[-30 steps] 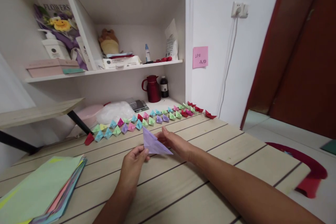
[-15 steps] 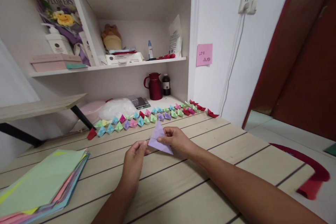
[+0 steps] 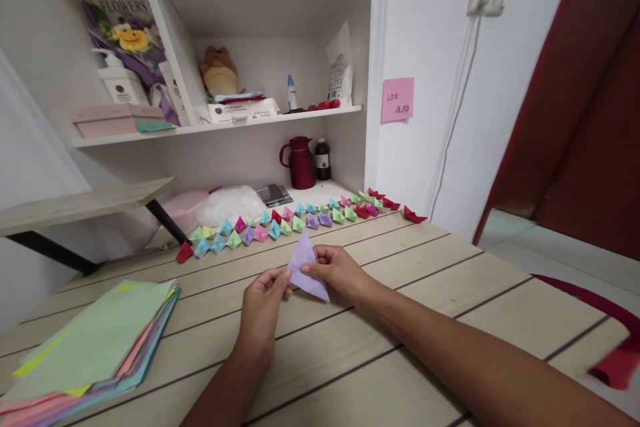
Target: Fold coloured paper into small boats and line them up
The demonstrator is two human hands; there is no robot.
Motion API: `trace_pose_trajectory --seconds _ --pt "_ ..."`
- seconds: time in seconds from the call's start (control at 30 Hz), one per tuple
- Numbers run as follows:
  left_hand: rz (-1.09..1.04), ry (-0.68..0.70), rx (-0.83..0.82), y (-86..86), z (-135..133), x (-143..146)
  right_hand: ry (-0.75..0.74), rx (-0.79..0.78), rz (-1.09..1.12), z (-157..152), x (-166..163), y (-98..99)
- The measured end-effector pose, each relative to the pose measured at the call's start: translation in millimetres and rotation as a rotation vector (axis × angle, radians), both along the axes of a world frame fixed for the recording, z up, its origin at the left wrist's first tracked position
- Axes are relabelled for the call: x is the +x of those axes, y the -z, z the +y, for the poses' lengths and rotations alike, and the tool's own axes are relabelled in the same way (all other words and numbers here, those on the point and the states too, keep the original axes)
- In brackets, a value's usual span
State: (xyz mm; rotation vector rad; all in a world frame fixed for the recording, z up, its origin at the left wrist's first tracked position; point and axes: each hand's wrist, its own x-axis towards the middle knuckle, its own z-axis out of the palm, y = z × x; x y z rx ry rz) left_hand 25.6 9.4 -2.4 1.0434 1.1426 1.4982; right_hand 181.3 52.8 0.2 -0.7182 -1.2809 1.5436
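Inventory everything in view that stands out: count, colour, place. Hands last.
folded paper: one, purple, between both hands
paper boats: dozens, mixed colours, along table's back
paper stack: one, green on top, table's left
table: one, pale wood, under the hands
shelves: several, white, behind table
jug: one, dark red, lower shelf
dark bottle: one, beside jug
plush toy: one, brown and yellow, middle shelf
flowers: one bunch, purple and yellow, left shelf
box: one, pink, left shelf
note: one, pink, wall
left hand: one, bare, at paper's left corner
right hand: one, bare, gripping paper
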Motion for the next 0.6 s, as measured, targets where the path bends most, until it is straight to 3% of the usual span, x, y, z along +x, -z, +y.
trace_pose_trajectory --seconds 0.13,0.37,0.6 --pt "-0.103 0.08 -0.015 -1.9 1 -1 -0.073 0.129 -0.028 -4 3 -6.7" --pt "-0.245 0.26 -0.061 -7.3 1 -3 0.019 0.263 0.026 -7 11 -21.4" --pt "-0.256 0.328 -0.077 -5.7 3 -4 -0.13 0.315 0.039 -15 12 -26.0"
